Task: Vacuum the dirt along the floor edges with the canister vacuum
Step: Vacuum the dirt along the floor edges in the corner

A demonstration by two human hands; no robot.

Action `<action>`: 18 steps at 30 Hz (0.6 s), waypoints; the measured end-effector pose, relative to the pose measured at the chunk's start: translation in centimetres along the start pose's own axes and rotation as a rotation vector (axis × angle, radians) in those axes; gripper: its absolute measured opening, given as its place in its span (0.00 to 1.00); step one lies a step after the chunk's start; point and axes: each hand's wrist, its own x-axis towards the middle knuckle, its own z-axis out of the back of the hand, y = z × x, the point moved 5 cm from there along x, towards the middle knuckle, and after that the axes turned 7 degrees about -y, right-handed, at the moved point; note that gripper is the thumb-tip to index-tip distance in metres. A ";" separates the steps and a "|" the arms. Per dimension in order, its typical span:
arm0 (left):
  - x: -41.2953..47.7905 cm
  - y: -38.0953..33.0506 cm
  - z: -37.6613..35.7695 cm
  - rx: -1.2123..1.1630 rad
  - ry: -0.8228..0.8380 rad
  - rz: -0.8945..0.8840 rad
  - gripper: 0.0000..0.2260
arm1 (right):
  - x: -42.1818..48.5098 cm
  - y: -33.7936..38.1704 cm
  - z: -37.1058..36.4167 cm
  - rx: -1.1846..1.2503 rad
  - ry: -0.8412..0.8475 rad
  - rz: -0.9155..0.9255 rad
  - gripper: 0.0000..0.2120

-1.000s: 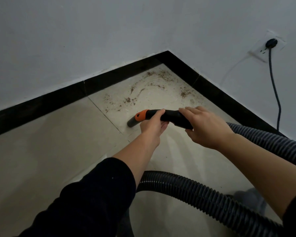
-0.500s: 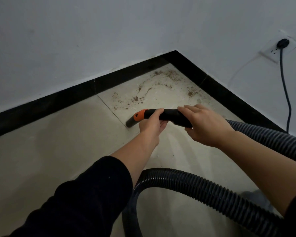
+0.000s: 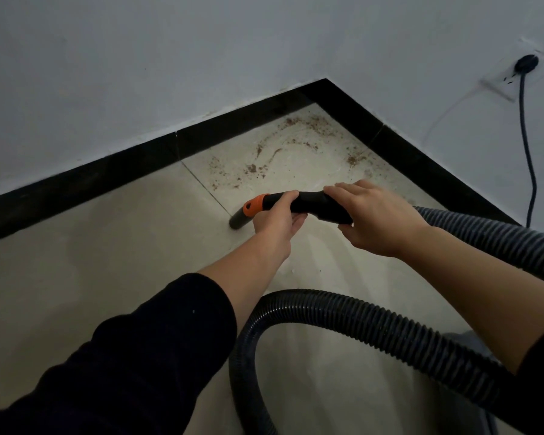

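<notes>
Broadly, a corner is being formed by pale walls [image 3: 139, 73] and a tiled floor [image 3: 91, 262], and it is being edged by a black baseboard [image 3: 107, 174]. A ribbed vacuum hose [image 3: 374, 321] is being looped across the floor and led up to a black handle [image 3: 308, 202]. The handle is being grasped by both hands: the left hand [image 3: 277, 221] is being wrapped round it just behind the orange collar [image 3: 253, 206], and the right hand [image 3: 380, 218] is being curled over its rear end, thumb beneath. The nozzle tip [image 3: 237, 219] is being held down at a tile joint, near the brown dirt [image 3: 255, 167] scattered toward the corner. A dark cord [image 3: 528, 152] is being hung from a wall socket [image 3: 509, 80].
</notes>
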 end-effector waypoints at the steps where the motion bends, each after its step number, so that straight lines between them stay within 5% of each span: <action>1: -0.1 0.0 0.1 0.000 -0.004 0.001 0.16 | 0.0 0.1 -0.1 -0.005 0.004 0.001 0.22; 18: -0.9 0.4 1.4 -0.013 -0.045 0.017 0.17 | -0.2 1.0 0.6 0.018 0.000 0.051 0.21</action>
